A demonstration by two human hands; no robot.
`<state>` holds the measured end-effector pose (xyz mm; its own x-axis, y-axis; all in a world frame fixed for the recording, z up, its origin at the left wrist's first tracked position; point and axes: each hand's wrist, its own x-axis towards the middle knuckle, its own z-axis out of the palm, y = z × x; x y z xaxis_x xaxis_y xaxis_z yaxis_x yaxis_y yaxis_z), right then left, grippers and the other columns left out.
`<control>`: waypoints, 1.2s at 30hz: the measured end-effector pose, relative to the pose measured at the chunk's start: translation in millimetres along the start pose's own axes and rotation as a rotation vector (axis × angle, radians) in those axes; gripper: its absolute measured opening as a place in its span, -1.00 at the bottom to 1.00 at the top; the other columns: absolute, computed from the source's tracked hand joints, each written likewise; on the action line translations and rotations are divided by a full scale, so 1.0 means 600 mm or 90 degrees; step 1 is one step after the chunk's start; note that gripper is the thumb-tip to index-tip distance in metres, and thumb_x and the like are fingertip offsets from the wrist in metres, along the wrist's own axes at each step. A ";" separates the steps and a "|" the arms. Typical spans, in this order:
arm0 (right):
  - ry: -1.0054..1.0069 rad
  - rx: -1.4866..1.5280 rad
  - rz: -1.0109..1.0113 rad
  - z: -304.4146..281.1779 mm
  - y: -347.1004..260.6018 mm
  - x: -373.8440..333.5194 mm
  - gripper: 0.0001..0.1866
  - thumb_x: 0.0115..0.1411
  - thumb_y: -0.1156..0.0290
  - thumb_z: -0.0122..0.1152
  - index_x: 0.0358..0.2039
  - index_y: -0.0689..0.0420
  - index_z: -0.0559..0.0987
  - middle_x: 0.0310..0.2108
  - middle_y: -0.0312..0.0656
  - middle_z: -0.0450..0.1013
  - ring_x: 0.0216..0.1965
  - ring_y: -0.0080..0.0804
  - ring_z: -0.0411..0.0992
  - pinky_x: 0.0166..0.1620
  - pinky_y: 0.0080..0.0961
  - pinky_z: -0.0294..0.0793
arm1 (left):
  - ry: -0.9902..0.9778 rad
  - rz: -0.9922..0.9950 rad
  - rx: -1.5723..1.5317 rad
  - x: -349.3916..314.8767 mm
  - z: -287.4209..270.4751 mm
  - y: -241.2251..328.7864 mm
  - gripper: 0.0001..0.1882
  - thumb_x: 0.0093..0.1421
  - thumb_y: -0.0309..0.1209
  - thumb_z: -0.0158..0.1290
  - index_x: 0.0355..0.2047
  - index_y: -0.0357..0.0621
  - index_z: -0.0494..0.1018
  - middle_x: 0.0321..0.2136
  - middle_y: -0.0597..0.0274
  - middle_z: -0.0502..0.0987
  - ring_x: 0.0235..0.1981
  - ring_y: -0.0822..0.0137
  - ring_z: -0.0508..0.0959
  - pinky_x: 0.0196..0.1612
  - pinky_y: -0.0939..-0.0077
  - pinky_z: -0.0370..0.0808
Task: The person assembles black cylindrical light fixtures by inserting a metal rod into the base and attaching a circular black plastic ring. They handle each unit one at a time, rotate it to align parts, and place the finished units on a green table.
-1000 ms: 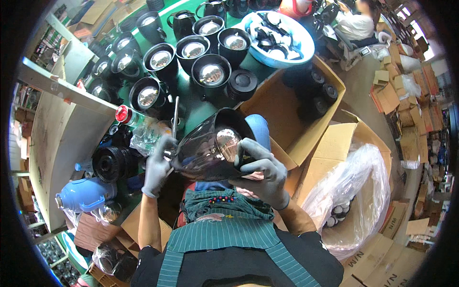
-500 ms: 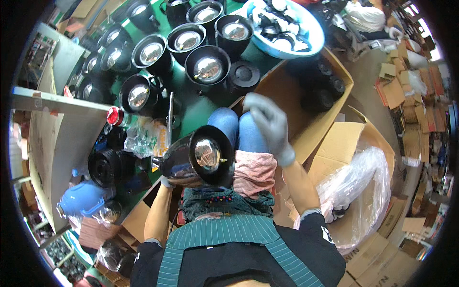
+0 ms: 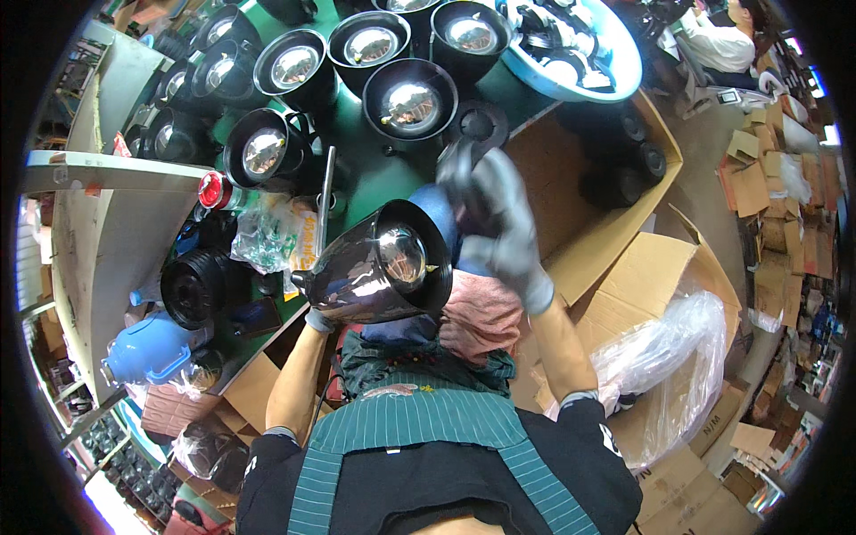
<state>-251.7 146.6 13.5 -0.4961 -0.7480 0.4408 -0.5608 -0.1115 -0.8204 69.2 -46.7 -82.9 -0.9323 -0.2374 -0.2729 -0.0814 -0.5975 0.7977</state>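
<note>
A glossy black jug body (image 3: 357,276) lies tilted over my lap, its wide open end turned to the right. Inside it shows a silvery domed liner (image 3: 403,256) with a small pointed tip. My left hand (image 3: 319,321), in a grey glove, is wrapped around the jug's underside, its fingers mostly hidden. To the right of the jug's mouth, my gloved right hand (image 3: 510,223) is blurred by motion and grips a black round part (image 3: 462,183). Just beyond it, a black round base (image 3: 480,125) sits on the green table.
Several similar black jugs (image 3: 410,100) stand mouth up on the green table (image 3: 357,183). A light blue basin (image 3: 571,87) of small parts is at the far right. Cardboard boxes (image 3: 615,267) flank my right side. At left are a metal rod (image 3: 325,201) and a blue bottle (image 3: 147,348).
My right hand, which showed nothing in its fingers, now has the black round part. The jug has shifted slightly up and right in my left hand. The whole view has shifted slightly.
</note>
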 end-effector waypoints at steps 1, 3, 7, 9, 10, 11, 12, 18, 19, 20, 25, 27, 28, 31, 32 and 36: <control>-0.074 0.053 -0.041 -0.002 -0.039 -0.024 0.13 0.00 -0.32 0.59 0.52 -0.08 0.43 0.58 0.27 0.02 0.49 0.23 0.18 0.50 0.06 0.12 | -0.011 0.004 0.003 0.006 0.005 0.004 -0.38 0.30 -0.15 0.28 0.28 -0.21 0.48 0.15 -0.01 0.62 0.17 0.06 0.63 0.26 0.13 0.57; -0.108 0.054 -0.003 0.015 -0.099 -0.066 0.12 -0.01 -0.36 0.57 0.51 -0.10 0.45 0.61 0.28 -0.05 0.53 0.28 0.11 0.52 0.09 0.04 | -0.036 0.001 0.003 0.016 0.012 0.012 -0.40 0.30 -0.14 0.27 0.26 -0.22 0.50 0.13 -0.01 0.63 0.15 0.05 0.65 0.25 0.14 0.58; -0.032 0.100 -0.019 0.032 -0.116 -0.112 0.07 0.01 -0.39 0.53 0.46 -0.10 0.52 0.60 0.33 -0.04 0.53 0.35 0.08 0.52 0.13 0.03 | -0.107 -0.015 0.024 0.029 0.031 0.034 -0.42 0.30 -0.12 0.25 0.21 -0.23 0.54 0.09 -0.03 0.66 0.11 0.04 0.67 0.22 0.14 0.60; -0.040 0.067 -0.071 0.030 -0.128 -0.123 0.04 0.01 -0.41 0.51 0.43 -0.11 0.54 0.59 0.35 -0.04 0.53 0.37 0.07 0.52 0.14 0.03 | -0.141 -0.026 0.041 0.032 0.042 0.046 -0.43 0.30 -0.11 0.24 0.19 -0.23 0.56 0.07 -0.03 0.67 0.09 0.03 0.69 0.20 0.15 0.60; -0.046 0.048 -0.096 0.026 -0.134 -0.128 0.03 0.02 -0.42 0.50 0.41 -0.11 0.56 0.59 0.36 -0.04 0.53 0.38 0.07 0.52 0.14 0.03 | -0.162 -0.031 0.047 0.034 0.051 0.050 -0.43 0.30 -0.11 0.23 0.18 -0.24 0.57 0.05 -0.04 0.68 0.08 0.03 0.69 0.19 0.15 0.61; -0.063 0.027 -0.096 0.019 -0.143 -0.130 0.02 0.01 -0.46 0.47 0.39 -0.13 0.58 0.58 0.37 -0.03 0.53 0.41 0.06 0.51 0.15 0.04 | -0.177 -0.040 0.058 0.037 0.056 0.054 -0.44 0.30 -0.10 0.23 0.17 -0.24 0.58 0.04 -0.04 0.68 0.07 0.03 0.70 0.18 0.15 0.61; -0.063 0.028 -0.102 0.017 -0.148 -0.131 0.02 0.03 -0.45 0.46 0.40 -0.12 0.57 0.58 0.36 -0.03 0.53 0.40 0.06 0.52 0.15 0.03 | -0.188 -0.041 0.073 0.035 0.059 0.059 -0.44 0.30 -0.09 0.23 0.16 -0.24 0.59 0.03 -0.04 0.69 0.06 0.02 0.71 0.18 0.15 0.62; 0.061 0.218 0.128 0.032 -0.168 -0.159 -0.05 0.39 -0.36 0.19 0.52 0.12 0.38 0.59 0.14 0.07 0.56 0.00 0.11 0.56 -0.13 -0.02 | 0.105 0.228 0.504 0.010 0.081 0.106 -0.45 0.31 -0.06 0.20 0.10 -0.26 0.64 -0.03 -0.06 0.73 0.01 0.00 0.74 0.13 0.16 0.65; 0.077 0.245 0.221 0.037 -0.164 -0.166 -0.08 0.46 -0.33 0.09 0.52 0.16 0.35 0.57 0.08 0.13 0.55 -0.11 0.13 0.55 -0.21 0.02 | 0.202 0.346 0.682 0.004 0.102 0.136 -0.45 0.31 -0.06 0.19 0.09 -0.26 0.65 -0.04 -0.06 0.74 0.00 0.00 0.75 0.12 0.16 0.65; 0.066 0.252 0.267 0.035 -0.162 -0.171 -0.10 0.51 -0.30 0.01 0.53 0.19 0.33 0.56 0.05 0.16 0.54 -0.15 0.15 0.54 -0.25 0.05 | 0.225 0.443 0.804 0.000 0.120 0.169 -0.45 0.31 -0.05 0.19 0.08 -0.26 0.66 -0.05 -0.07 0.75 -0.01 0.00 0.76 0.11 0.16 0.66; -0.055 0.042 0.188 -0.001 -0.165 -0.160 -0.01 0.54 -0.35 -0.19 0.61 0.26 0.08 0.58 0.21 0.02 0.59 0.12 0.02 0.57 -0.16 -0.01 | 0.193 0.357 0.722 -0.008 0.109 0.204 -0.64 0.24 -0.36 0.21 -0.02 -0.32 0.70 -0.16 0.05 0.76 -0.18 0.16 0.76 -0.01 0.33 0.66; -0.078 0.029 0.069 0.001 -0.157 -0.150 0.09 0.49 -0.42 -0.15 0.65 0.24 -0.04 0.62 0.31 -0.14 0.63 0.28 -0.10 0.59 -0.08 -0.10 | 0.188 0.256 0.521 -0.004 0.009 0.119 -0.63 0.26 -0.37 0.21 -0.01 -0.37 0.68 -0.15 0.15 0.75 -0.17 0.36 0.71 -0.01 0.39 0.65; -0.051 0.101 -0.034 0.010 -0.154 -0.133 0.04 0.53 -0.34 -0.14 0.66 0.24 -0.07 0.63 0.31 -0.16 0.64 0.27 -0.14 0.61 -0.11 -0.13 | 0.196 0.243 0.455 -0.006 -0.032 0.079 -0.63 0.26 -0.37 0.21 -0.01 -0.39 0.68 -0.13 0.20 0.74 -0.16 0.43 0.67 -0.01 0.43 0.64; -0.018 0.225 0.102 0.017 -0.169 -0.114 -0.12 0.62 -0.11 -0.14 0.65 0.25 -0.07 0.64 0.26 -0.14 0.66 0.18 -0.14 0.62 -0.22 -0.16 | 0.186 0.355 0.683 -0.005 0.130 0.196 -0.62 0.25 -0.33 0.20 -0.01 -0.32 0.69 -0.14 0.03 0.76 -0.12 0.21 0.77 -0.01 0.32 0.67; -0.053 0.194 0.185 0.015 -0.160 -0.128 -0.17 0.64 -0.04 -0.17 0.64 0.27 -0.06 0.65 0.22 -0.11 0.66 0.11 -0.13 0.62 -0.26 -0.17 | 0.202 0.531 0.893 -0.015 0.168 0.234 -0.62 0.22 -0.34 0.19 0.01 -0.23 0.71 -0.16 0.00 0.76 -0.14 0.07 0.79 -0.04 0.30 0.69; -0.161 0.220 0.544 -0.013 -0.177 -0.108 -0.12 0.62 -0.10 -0.18 0.63 0.32 -0.10 0.64 0.23 -0.11 0.66 0.10 -0.12 0.64 -0.25 -0.20 | 0.111 0.589 1.003 -0.019 0.160 0.258 -0.59 0.17 -0.36 0.22 0.02 -0.17 0.71 -0.17 0.00 0.75 -0.17 0.01 0.78 -0.04 0.28 0.70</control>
<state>-165.4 212.0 74.9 -0.4668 -0.7807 -0.4154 0.1715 0.3809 -0.9086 33.5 -62.8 95.6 -0.8306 -0.1629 0.5324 0.0645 0.9216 0.3827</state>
